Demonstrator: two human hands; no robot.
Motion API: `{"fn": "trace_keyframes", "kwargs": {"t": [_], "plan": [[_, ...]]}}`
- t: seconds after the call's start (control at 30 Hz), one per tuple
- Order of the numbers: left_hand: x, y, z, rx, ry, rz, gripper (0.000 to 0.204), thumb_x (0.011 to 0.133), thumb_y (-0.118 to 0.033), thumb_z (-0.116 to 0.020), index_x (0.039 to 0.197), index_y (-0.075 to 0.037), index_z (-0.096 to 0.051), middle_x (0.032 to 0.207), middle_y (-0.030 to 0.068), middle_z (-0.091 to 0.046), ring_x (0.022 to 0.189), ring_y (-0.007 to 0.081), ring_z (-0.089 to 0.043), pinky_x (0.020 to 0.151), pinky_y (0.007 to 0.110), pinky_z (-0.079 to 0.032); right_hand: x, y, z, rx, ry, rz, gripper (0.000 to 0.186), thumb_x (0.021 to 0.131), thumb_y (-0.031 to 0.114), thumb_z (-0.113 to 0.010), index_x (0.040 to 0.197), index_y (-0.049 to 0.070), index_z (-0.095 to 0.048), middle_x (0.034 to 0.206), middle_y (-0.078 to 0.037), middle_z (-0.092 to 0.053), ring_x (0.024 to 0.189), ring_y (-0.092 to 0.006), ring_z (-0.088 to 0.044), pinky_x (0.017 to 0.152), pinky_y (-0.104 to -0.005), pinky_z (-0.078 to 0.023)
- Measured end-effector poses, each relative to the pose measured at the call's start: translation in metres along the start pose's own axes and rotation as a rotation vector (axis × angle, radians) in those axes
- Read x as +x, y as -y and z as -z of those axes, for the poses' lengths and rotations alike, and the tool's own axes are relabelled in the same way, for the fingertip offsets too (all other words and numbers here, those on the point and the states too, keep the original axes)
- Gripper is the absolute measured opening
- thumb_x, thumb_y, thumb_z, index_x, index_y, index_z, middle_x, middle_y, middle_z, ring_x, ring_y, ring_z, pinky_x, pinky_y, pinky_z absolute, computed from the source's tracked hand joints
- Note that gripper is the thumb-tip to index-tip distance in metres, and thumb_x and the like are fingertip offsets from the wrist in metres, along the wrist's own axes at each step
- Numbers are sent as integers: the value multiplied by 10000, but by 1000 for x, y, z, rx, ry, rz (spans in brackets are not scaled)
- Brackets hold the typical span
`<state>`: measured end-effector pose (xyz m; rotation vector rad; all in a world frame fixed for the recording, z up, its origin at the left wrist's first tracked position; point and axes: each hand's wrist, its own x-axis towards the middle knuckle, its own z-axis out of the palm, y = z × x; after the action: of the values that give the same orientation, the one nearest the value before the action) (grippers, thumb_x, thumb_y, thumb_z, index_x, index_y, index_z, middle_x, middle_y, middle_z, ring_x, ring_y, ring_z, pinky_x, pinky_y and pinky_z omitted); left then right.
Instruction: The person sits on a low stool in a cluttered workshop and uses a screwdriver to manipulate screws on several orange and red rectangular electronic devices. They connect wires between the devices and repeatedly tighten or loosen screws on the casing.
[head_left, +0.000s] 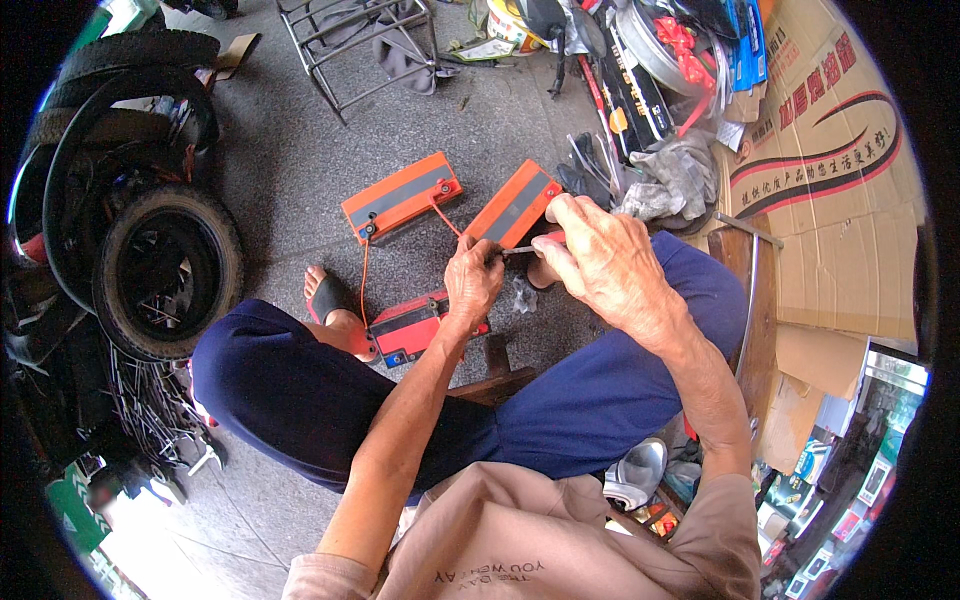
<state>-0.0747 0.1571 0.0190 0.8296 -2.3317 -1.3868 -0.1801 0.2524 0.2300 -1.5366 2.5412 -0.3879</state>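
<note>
Three batteries stand on the grey floor between my feet. Two are orange with a grey stripe: the left orange battery (402,198) and the right orange battery (516,204). Closer to me is a red and black battery (412,325), partly covered by my left forearm. Orange wires (363,285) link their terminals. My left hand (474,281) is pinched at the near end of the right orange battery; what its fingers hold is hidden. My right hand (612,262) grips a screwdriver (520,249) with a reddish handle, its shaft pointing left to my left fingertips.
Tyres (170,270) and a heap of metal rods (160,410) lie at the left. A metal rack (365,55) stands at the far side. Grey rags (675,180) and a large cardboard box (830,220) are at the right, beside a wooden bench edge (735,270).
</note>
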Motion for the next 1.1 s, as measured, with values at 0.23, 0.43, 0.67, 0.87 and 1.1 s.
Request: {"fn": "trace_keyframes", "kwargs": {"t": [0.23,0.43,0.67,0.87,1.1], "plan": [[0,-3,2,24,13,10,157,776,-88,-649,912,-14,-677,911,165,-568,819,368,-623,717,450,-486,1,-4,2,-35,11,-28,290,871,248,-651,1009,25,-527,828,-166,-641,715,-358,-649,620,-444,-501],[2,-6,6,-3,37,44,185,784,-163,-668,894,-17,-691,911,168,-576,823,373,-625,738,457,-484,5,-7,18,74,-71,-141,257,827,249,-695,949,53,-583,747,-166,-667,690,-353,-667,621,-428,-511],[4,-11,2,30,49,129,211,775,-214,-690,910,-52,-709,946,169,-600,845,371,-628,764,470,-474,5,-13,26,72,-182,-208,243,794,225,-726,879,36,-599,736,-159,-661,678,-330,-673,632,-414,-512],[5,-11,-3,123,44,155,194,772,-209,-702,914,-78,-717,946,139,-609,881,346,-619,783,464,-421,3,-11,23,122,-183,-160,244,785,228,-743,813,40,-589,712,-143,-653,650,-317,-661,604,-401,-501],[-3,-10,-3,265,0,-39,124,789,-158,-697,897,-98,-716,874,97,-576,819,291,-593,787,411,-363,2,-14,22,65,-129,-106,243,825,250,-691,849,53,-552,735,-112,-652,670,-315,-659,588,-429,-508]]}}
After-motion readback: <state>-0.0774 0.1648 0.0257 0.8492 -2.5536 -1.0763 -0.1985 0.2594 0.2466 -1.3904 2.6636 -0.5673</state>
